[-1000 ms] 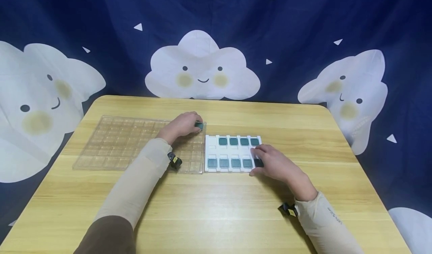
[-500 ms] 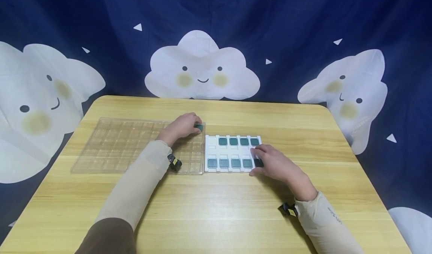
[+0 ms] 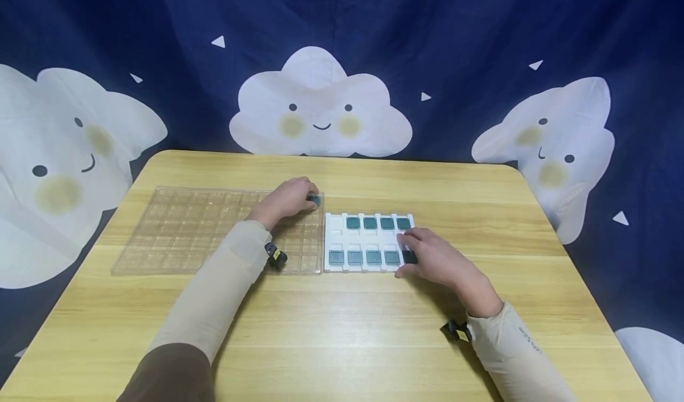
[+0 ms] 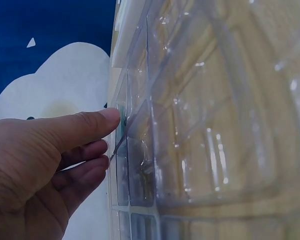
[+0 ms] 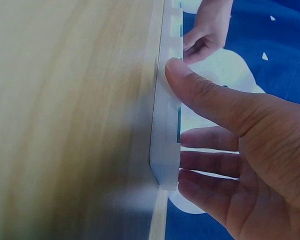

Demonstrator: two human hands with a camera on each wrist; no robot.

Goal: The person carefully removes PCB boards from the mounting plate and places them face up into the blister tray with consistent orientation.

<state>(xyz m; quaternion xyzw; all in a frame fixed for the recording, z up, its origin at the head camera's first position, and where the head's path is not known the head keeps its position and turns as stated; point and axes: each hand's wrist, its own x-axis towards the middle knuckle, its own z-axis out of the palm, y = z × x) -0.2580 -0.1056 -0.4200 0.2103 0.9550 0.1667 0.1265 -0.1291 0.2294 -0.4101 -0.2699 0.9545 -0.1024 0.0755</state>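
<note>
Pinching a green chip at the clear tray's far-right corner, my left fingers are probably seating it, which next calls for gentle release while my right fingers grip the white tray.

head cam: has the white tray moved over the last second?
No. In the head view, the white tray shows no visible shift, sideways or toward the person, against the table; the right hand holds its right end.
</note>
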